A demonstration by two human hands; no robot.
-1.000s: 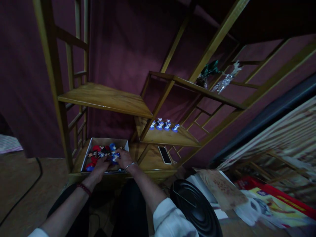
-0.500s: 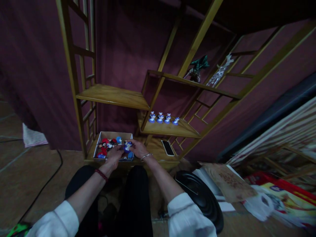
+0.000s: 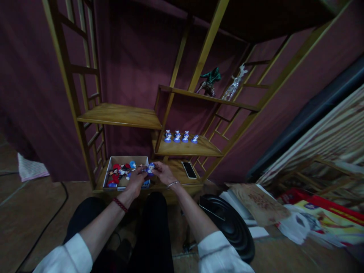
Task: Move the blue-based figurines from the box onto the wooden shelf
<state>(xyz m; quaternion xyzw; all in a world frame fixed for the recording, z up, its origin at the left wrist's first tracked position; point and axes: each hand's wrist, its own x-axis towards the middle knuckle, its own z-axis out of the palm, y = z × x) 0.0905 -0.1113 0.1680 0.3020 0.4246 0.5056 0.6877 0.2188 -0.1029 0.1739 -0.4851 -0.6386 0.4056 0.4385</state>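
Pinching a figurine by the box's right edge: left hand and right hand.

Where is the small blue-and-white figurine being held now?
In the head view, left of centre, the figurine is between the left hand and right hand, by the open white cardboard box's right edge.

Smooth plastic-looking figurine — glossy wooden shelf — matt cloth curtain
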